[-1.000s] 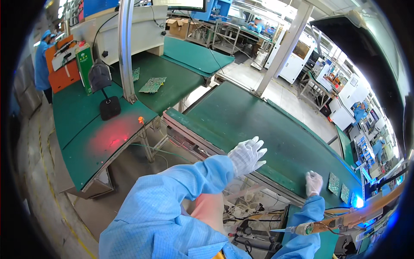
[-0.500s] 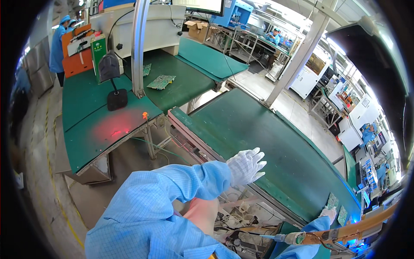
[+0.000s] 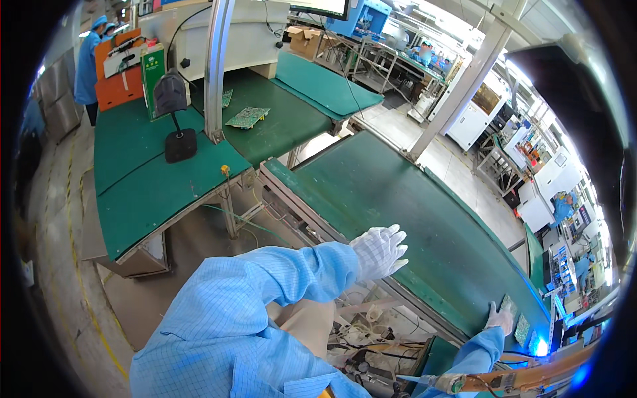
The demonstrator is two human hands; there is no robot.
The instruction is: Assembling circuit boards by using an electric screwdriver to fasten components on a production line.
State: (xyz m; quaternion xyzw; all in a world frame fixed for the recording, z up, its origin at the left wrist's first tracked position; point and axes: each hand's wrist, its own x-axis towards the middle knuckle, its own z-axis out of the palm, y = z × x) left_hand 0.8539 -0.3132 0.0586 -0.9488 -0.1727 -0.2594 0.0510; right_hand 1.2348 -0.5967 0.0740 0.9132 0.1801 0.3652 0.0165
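Left hand [image 3: 379, 252] hovers over the conveyor belt [image 3: 411, 205], gloved fingers [image 3: 391, 233] spread, empty

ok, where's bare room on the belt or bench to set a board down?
The green conveyor belt is bare from its near end to past the left hand. It is crowded at the far right, where small boards lie by the right hand. The green bench is bare in front of the black stand; a circuit board lies behind the post.

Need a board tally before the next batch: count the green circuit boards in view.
4: two on the far green bench, circuit board and smaller board by the metal post; two on the conveyor belt near the right hand, board and board. More may be hidden.
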